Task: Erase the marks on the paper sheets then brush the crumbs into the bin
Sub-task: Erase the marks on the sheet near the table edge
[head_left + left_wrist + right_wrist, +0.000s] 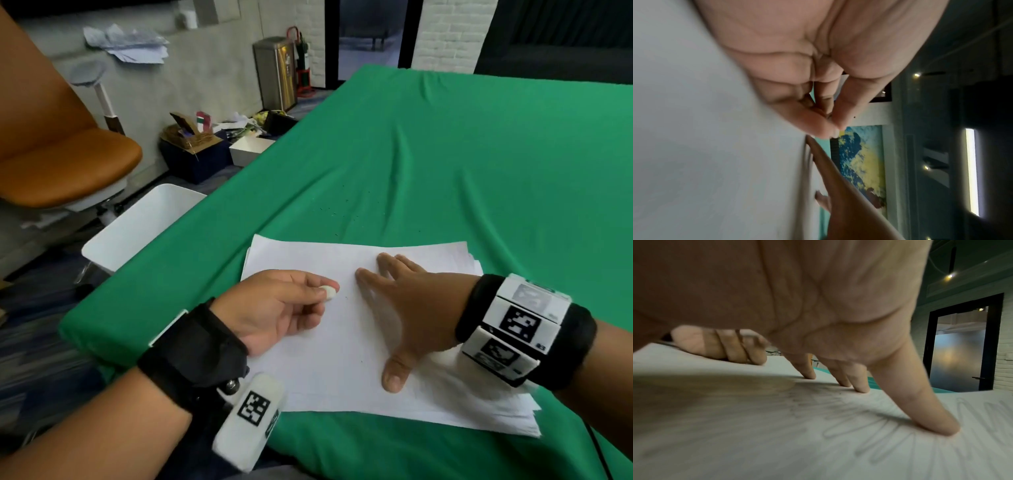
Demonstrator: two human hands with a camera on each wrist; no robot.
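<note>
A stack of white paper sheets (342,342) lies on the green cloth near the table's front edge. My left hand (325,291) pinches a small white eraser (329,292) between thumb and fingertips, low over the top sheet's left part. My right hand (380,325) lies flat on the sheet just right of it, fingers spread and pressing down. In the right wrist view the fingertips (857,386) press on the paper (756,434), where faint grey scribbles (859,426) show. The left wrist view shows the pinching fingers (833,128) beside the paper (694,146); the eraser is hidden there.
A white bin (137,226) stands on the floor against the table's left edge. Dark eraser crumbs (342,212) are scattered on the green cloth (479,171) beyond the sheets. An orange chair (61,164) and boxes of clutter (205,144) sit further left.
</note>
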